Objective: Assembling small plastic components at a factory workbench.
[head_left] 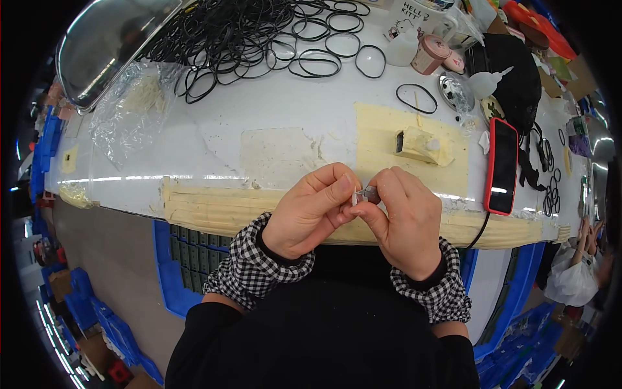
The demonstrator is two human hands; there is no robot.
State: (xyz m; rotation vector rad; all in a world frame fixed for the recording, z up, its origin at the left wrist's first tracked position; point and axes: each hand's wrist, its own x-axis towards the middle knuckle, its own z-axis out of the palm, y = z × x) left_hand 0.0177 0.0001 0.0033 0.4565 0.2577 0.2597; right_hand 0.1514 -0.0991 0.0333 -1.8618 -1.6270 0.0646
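Observation:
Over the near edge of the table, my left hand [314, 212] and my right hand [409, 223] meet at their fingertips. Between them is a small grey, metal-looking piece [369, 194] with a pale, thin end on the left side. The thumb and index finger of my right hand pinch its grey part. My left thumb and fingers close on the pale end; whether it is a separate part I cannot tell. Beyond my right hand, a small block wrapped in yellow tape [420, 146] is fixed to a taped patch of the table.
Black rubber rings [227, 39] are heaped at the far left, beside a clear plastic bag [139, 107] and a shiny metal bowl [113, 48]. A red-cased phone [501, 165] with a cable lies at right. Blue crates [170, 285] of dark green pieces stand below the table.

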